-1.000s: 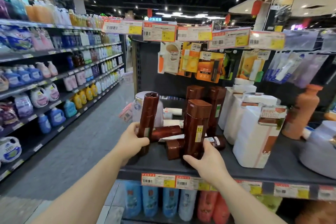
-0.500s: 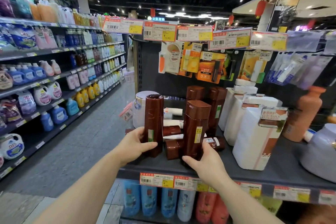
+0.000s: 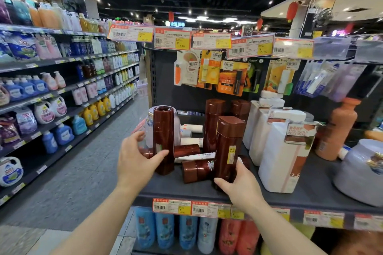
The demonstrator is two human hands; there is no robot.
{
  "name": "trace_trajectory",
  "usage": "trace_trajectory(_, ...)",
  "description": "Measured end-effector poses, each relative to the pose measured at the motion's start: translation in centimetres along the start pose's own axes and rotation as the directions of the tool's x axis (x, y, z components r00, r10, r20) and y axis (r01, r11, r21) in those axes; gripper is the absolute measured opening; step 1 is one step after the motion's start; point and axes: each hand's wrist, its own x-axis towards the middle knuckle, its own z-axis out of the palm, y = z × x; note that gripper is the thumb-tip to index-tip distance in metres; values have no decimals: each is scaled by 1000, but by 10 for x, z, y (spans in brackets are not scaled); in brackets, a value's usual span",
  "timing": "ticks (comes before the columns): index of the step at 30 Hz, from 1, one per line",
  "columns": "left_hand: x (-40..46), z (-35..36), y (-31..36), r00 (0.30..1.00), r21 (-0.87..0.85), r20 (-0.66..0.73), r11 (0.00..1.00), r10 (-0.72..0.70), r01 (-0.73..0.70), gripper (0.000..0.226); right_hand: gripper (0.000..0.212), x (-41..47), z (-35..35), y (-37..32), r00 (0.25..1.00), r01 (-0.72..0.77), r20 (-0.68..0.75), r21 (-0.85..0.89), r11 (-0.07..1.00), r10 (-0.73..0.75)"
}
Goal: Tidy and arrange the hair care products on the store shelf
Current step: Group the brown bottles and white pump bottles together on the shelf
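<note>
On the front part of the dark grey shelf (image 3: 186,190) two glossy brown plastic bottles stand upright with a litter of fallen ones between them. The left brown bottle (image 3: 163,141) is a tall, rounded column with a dimpled top and a small green patch on its label; the left hand (image 3: 134,160) is spread beside it, thumb laid against its lower front and fingers straight and fanned behind, touching without closing round it. The right brown bottle (image 3: 228,147) has a squarish shoulder, a flat cap and a yellow sticker down its side; the right hand (image 3: 241,187) grips its base, thumb across the front and fingers curled round the far side. Between the two lies a toppled brown bottle (image 3: 198,170), cap toward the camera, and behind it another fallen brown bottle (image 3: 186,150) with a slim white tube (image 3: 194,156) resting across them. Two more brown bottles (image 3: 213,122) stand upright further back against the matt black back panel. To the right stand blocky white refill jugs (image 3: 277,157) with brown printed cards at their necks, then a matt terracotta bottle (image 3: 337,130) and a rounded pale lilac tub (image 3: 360,174). Orange-and-yellow price tags (image 3: 172,206) line the shelf's front edge, and carded blister packs (image 3: 232,76) hang above.
</note>
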Motion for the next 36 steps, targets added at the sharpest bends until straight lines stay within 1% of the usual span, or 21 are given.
trace_trajectory(1,-4,2,9,984,55,-104,989,144,-139,64,52,0,-1,1,1000,1,-2,-2,1000,-1)
trace_trajectory(2,-8,7,20,944,95,-111,949,310,-300,53,52,0,-1,1,1000,0,-5,-7,1000,0)
trace_trajectory(3,-11,16,29,889,127,-25,883,458,-451,42,50,1,-2,2,1000,-2,-7,-14,1000,2)
trace_trajectory(4,-14,27,39,823,155,130,808,553,-568,33,48,1,-3,2,1000,-5,-9,-19,1000,5)
trace_trajectory(5,-18,40,48,763,186,300,750,572,-635,30,46,1,-5,2,1000,-10,-13,-21,1000,10)
trace_trajectory(6,-21,53,55,725,223,446,720,524,-657,33,44,0,-6,3,1000,-14,-20,-22,1000,13)
trace_trajectory(7,-22,65,58,709,296,535,684,459,-666,38,43,0,-8,5,999,-19,-28,-21,1000,19)
trace_trajectory(8,-21,75,60,707,382,591,637,389,-670,44,43,-1,-11,7,999,-22,-32,-17,1000,22)
trace_trajectory(10,-19,87,61,704,496,650,542,287,-678,56,47,-2,-17,11,999,-24,-31,-18,1000,23)
trace_trajectory(13,-12,92,68,684,547,699,461,208,-699,64,51,-3,-24,17,1000,-26,-15,-27,999,26)
trace_trajectory(16,-10,86,77,638,523,761,473,114,-709,64,47,-2,-27,20,1000,-30,-4,-25,999,30)
trace_trajectory(20,-22,75,76,621,533,784,518,-4,-669,59,47,-2,-28,21,999,-31,9,-28,999,31)
trace_trajectory(21,-25,71,76,607,527,794,544,-39,-653,57,47,-1,-28,21,999,-30,9,-27,999,31)
trace_trajectory(23,-25,63,75,579,505,810,614,-94,-607,61,47,-1,-28,21,999,-32,7,-28,999,32)
trace_trajectory(24,-24,59,75,582,492,808,647,-91,-583,64,47,-1,-28,20,999,-32,3,-31,999,32)
trace_trajectory(26,-21,52,74,619,445,785,728,-36,-522,66,49,-1,-29,20,999,-36,-8,-26,999,36)
trace_trajectory(30,-10,34,80,765,241,638,920,90,-310,45,47,1,-29,21,999,-46,-14,-19,999,46)
trace_trajectory(31,-6,30,82,805,185,584,948,104,-257,45,46,2,-29,22,999,-48,-5,-25,999,48)
trace_trajectory(33,-2,22,87,878,61,464,985,117,-163,55,44,4,-30,20,998,-52,19,-19,998,53)
trace_trajectory(35,-1,15,91,926,-32,358,993,117,-113,64,43,5,-28,19,998,-49,39,4,999,48)
trace_trajectory(36,-1,12,92,940,-53,319,993,120,-109,64,44,6,-27,18,998,-42,45,18,999,42)
